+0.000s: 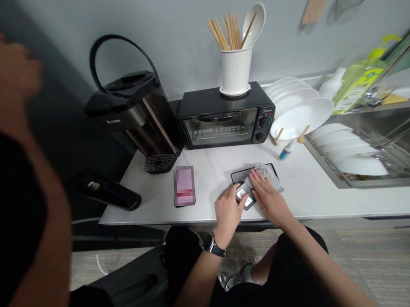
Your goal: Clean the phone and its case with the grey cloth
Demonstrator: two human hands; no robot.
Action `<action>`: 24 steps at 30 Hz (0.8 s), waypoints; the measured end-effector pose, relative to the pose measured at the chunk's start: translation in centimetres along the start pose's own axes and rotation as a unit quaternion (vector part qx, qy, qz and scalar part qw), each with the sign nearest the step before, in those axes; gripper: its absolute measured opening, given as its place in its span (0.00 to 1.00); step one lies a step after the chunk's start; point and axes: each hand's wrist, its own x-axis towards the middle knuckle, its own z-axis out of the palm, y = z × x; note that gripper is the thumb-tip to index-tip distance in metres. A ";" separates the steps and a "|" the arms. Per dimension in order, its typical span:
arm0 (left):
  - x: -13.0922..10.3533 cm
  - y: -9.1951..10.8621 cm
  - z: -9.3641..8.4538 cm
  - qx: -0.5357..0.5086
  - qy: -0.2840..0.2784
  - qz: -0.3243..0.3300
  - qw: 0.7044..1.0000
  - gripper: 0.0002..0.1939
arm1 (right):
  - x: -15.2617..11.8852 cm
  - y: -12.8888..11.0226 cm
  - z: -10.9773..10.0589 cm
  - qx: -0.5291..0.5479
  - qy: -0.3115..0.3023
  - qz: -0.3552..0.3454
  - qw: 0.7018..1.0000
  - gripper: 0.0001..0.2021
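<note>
My left hand (228, 209), with a watch on its wrist, grips the left edge of a small flat grey device (251, 205) bearing white labels. My right hand (267, 197) presses a grey cloth (272, 174) down with its fingers stretched out and together. Under the cloth and the device lies a dark flat rectangular thing (238, 176), mostly covered, so its kind is hidden. A small bottle with a blue label (285, 151) stands behind my right hand. Left of my hands, a phone with a blurred screen (184, 185) rests on the white countertop (209, 164).
A black toaster oven (223, 104) carries a white chopstick cup (237, 71). A water dispenser (137, 116) stands left of it; racked plates (301, 116) and a sink (407, 147) are right. Another person's arm (53, 216) occupies the left, near a black handled object (110, 190).
</note>
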 end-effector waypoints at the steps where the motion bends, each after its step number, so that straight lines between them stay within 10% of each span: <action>1: -0.1 0.2 0.0 0.025 0.001 0.008 1.000 0.19 | -0.1 0.1 0.1 -0.010 -0.003 0.002 1.000 0.32; 8: -1.4 0.4 -0.6 0.087 -0.032 0.062 0.994 0.42 | 0.0 0.6 0.1 -0.053 0.003 0.029 0.998 0.29; 16: -1.5 -0.8 -0.6 0.027 -0.045 0.063 0.997 0.37 | -2.7 -2.0 -1.4 0.024 -0.090 -0.113 0.989 0.28; 24: -1.2 -1.0 -0.5 0.020 -0.031 0.084 0.996 0.45 | -1.5 -0.6 -1.5 -0.043 -0.011 -0.017 0.999 0.31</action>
